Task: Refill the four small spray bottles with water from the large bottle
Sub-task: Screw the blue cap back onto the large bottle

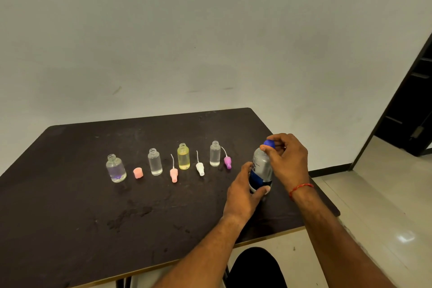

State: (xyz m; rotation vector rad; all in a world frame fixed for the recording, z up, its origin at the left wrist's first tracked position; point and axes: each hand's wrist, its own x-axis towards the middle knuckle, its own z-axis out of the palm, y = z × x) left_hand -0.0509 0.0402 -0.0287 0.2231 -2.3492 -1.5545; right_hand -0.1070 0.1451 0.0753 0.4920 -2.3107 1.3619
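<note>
Large bottle (260,168): upright on surface (163,213), far right of small bottles. Left hand (243,192) grips its body; right hand (286,159) pinches blue cap (268,144) above.

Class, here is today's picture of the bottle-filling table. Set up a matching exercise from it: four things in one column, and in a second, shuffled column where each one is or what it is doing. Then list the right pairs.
Column one
1. left hand
2. right hand
3. yellow small bottle
4. purple spray head

Column two
A. lies beside the rightmost small bottle
B. pinches the blue cap
C. stands uncapped, third from the left among the small bottles
D. grips the body of the large bottle

Pairs: 1-D, 2-B, 3-C, 4-A
</note>
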